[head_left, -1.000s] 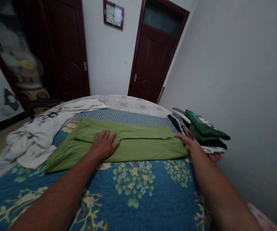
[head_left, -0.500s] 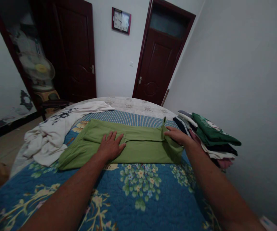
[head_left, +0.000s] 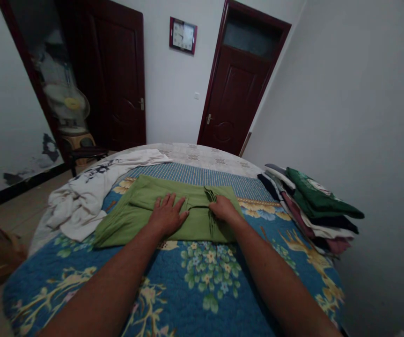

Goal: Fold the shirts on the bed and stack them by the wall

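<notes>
A green garment [head_left: 187, 229], of a kind I cannot make out, lies folded in a long strip across the bed. My left hand [head_left: 168, 214] rests flat on its middle, fingers spread, pressing the cloth. My right hand [head_left: 224, 209] grips the right end, which is lifted and folded over toward the left. Its fingers are closed round the bunched edge, which stands up a little above the strip. Some of the cloth under the right hand and forearm is hidden.
Beyond the garment's left end lies a crumpled white garment [head_left: 78, 201] with dark print. A stack of folded clothes, a green one [head_left: 323, 194] on top, stands at the right by the wall. The blue flowered bedspread [head_left: 202, 299] covers the bed. A fan [head_left: 69, 105] stands behind, left.
My right hand has moved left, carrying the garment's right end over onto the strip. My left hand stays pressed on the cloth. The camera view has shifted slightly.
</notes>
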A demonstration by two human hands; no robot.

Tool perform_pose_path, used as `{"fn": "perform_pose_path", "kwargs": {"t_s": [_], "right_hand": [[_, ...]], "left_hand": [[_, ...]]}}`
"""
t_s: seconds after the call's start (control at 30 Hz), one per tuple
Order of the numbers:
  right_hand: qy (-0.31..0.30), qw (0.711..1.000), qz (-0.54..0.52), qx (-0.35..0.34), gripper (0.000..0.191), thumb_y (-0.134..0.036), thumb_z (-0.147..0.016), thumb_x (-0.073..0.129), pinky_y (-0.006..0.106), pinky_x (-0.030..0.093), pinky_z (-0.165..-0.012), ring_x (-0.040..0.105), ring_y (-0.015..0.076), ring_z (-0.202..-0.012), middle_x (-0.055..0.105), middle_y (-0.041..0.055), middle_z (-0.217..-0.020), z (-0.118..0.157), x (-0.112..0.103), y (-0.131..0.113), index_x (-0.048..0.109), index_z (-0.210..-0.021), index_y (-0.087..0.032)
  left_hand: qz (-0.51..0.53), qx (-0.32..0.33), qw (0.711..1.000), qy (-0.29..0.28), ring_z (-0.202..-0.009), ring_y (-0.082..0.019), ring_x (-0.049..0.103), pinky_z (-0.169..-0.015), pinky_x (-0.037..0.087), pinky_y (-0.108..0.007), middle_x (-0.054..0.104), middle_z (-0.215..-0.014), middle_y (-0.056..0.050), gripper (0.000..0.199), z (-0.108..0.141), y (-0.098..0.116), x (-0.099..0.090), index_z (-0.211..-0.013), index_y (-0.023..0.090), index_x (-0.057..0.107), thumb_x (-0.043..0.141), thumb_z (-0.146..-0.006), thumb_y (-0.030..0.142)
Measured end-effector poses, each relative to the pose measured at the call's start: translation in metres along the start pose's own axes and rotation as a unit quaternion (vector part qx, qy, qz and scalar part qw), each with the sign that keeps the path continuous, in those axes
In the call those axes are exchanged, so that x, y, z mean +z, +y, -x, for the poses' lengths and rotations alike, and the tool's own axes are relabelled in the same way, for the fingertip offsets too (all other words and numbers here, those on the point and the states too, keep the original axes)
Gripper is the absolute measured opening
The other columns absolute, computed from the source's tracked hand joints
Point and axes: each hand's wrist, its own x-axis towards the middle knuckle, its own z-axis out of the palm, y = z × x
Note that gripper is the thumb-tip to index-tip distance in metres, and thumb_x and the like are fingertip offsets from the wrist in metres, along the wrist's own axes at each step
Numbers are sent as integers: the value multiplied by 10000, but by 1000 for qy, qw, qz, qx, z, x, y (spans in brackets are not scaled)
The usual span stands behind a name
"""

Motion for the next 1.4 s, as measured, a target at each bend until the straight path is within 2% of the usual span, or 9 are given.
{"fn": "perform_pose_path", "kwargs": {"t_s": [0.13,0.3,0.37,0.5,0.6,0.7,0.93,1.2,1.4], "right_hand": [[-8,999,-50,21,253,-239,-894,616,305,541,-704,731,253,-707,735,95,-698,2,2,-8,810,-1027,-145],[16,994,-75,-76,296,-356,-988,581,286,551,-749,722,217,-724,753,57,-729,4,12,-5,822,-974,-185],[48,990,-78,-109,360,-331,-1031,506,301,563,-852,748,222,-848,801,76,-859,1,8,3,833,-996,-186],[165,979,5,-121,444,-209,-1040,449,367,446,-1170,661,249,-1288,753,154,-1362,-6,-6,25,751,-1362,-156],[119,980,126,-102,488,-294,-1074,482,449,306,-1294,482,288,-1517,589,162,-1608,-6,-3,41,645,-1518,-172],[54,984,164,-45,572,-447,-1131,377,545,229,-1326,340,313,-1624,415,128,-1753,-7,8,48,524,-1634,-216],[30,989,141,15,753,-611,-1112,342,602,191,-1328,224,349,-1676,266,174,-1812,-33,11,50,399,-1705,-151],[55,991,118,32,728,-587,-1104,397,622,211,-1317,357,359,-1619,423,250,-1719,-69,-2,61,506,-1613,-78],[101,988,105,44,716,-550,-1136,285,609,236,-1306,396,365,-1598,384,257,-1739,-53,-2,59,452,-1643,-73]], "left_hand": [[9,5,1000,10,-1658,-430,299,-1317,192,-692,389,-1763,-212,694,1,-2,1,-1655,246,521,478,-1066,609],[44,37,998,22,-1648,-421,327,-1314,240,-693,395,-1765,-194,640,4,8,-10,-1662,223,493,511,-1080,489],[73,89,993,29,-1671,-381,287,-1334,241,-653,344,-1799,-149,638,8,21,-15,-1690,247,444,501,-1091,460],[106,216,970,13,-1704,-336,197,-1358,200,-616,285,-1831,-76,643,20,55,-14,-1715,329,390,482,-1103,504],[103,268,957,-41,-1689,-380,227,-1340,188,-657,351,-1804,-93,670,26,71,-5,-1695,329,430,460,-1089,613],[90,274,955,-75,-1669,-411,271,-1318,190,-687,388,-1782,-125,665,28,75,0,-1673,316,471,398,-1098,642],[84,266,955,-100,-1667,-472,242,-1282,221,-740,277,-1821,-144,639,32,71,-2,-1662,423,490,489,-1068,661],[125,260,948,-136,-1662,-503,232,-1276,228,-769,279,-1823,-127,569,27,68,-13,-1572,472,602,628,-1023,620],[153,256,941,-158,-1663,-454,273,-1308,228,-737,369,-1791,-94,441,19,56,-11,-1410,450,754,767,-970,424]]}}
